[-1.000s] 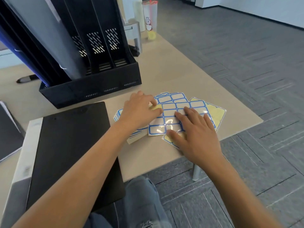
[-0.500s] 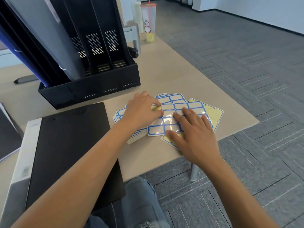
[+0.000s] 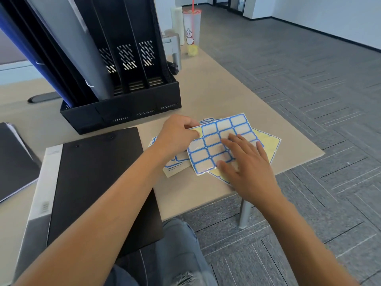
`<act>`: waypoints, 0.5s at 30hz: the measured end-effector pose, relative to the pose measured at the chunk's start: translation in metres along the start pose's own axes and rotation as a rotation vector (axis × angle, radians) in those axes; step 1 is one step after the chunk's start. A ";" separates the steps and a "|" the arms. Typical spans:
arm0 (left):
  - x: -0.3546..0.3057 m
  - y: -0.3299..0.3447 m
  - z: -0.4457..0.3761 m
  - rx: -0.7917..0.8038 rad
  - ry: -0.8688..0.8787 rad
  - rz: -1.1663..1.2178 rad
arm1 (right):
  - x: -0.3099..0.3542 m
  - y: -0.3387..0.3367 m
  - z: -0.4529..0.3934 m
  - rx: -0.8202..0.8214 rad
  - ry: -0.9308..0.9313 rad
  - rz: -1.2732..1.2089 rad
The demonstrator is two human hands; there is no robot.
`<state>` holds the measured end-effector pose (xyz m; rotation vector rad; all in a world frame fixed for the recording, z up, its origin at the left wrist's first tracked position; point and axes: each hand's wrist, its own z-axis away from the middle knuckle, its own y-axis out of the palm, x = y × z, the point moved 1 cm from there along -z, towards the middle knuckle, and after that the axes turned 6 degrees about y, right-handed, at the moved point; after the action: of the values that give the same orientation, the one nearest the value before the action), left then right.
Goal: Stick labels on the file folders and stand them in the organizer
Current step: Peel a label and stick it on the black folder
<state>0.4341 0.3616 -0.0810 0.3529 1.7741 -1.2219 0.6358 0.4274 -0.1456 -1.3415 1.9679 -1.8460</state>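
Note:
A sheet of blue-bordered labels [image 3: 214, 141] lies on top of a fanned pile of label sheets near the table's right front corner. My left hand [image 3: 177, 135] pinches the sheet's upper left corner, where yellow backing shows. My right hand [image 3: 247, 166] lies flat on the sheet's lower right part with its fingers spread. A black file folder [image 3: 97, 182] with a grey spine lies flat on the table just left of my left arm. Behind it stands the black organizer [image 3: 123, 108], with a grey folder [image 3: 72, 38] and a blue folder [image 3: 31, 48] leaning in its left slots.
Another dark folder [image 3: 14, 162] lies at the far left edge. A grey marker [image 3: 43, 98] rests left of the organizer. A clear cup with a red straw [image 3: 191, 34] and a metal post [image 3: 175, 50] stand at the back. The table edge [image 3: 299, 166] runs just right of the labels.
My left hand has gone from resting on the pile to pinching the top sheet's corner. The sheet has turned a little and slid left, and my right hand stays pressed on it.

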 end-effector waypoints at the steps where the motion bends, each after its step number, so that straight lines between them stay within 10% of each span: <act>1: 0.000 -0.003 0.005 -0.007 -0.008 0.015 | 0.001 -0.002 -0.001 -0.012 -0.013 0.001; 15: 0.002 -0.048 0.118 -0.250 -0.048 0.448 | 0.101 -0.017 0.013 -0.223 -0.087 -0.377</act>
<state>0.4628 0.2388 -0.0640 0.5341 1.6658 -0.6798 0.5923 0.3545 -0.0874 -1.9401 2.0347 -1.7042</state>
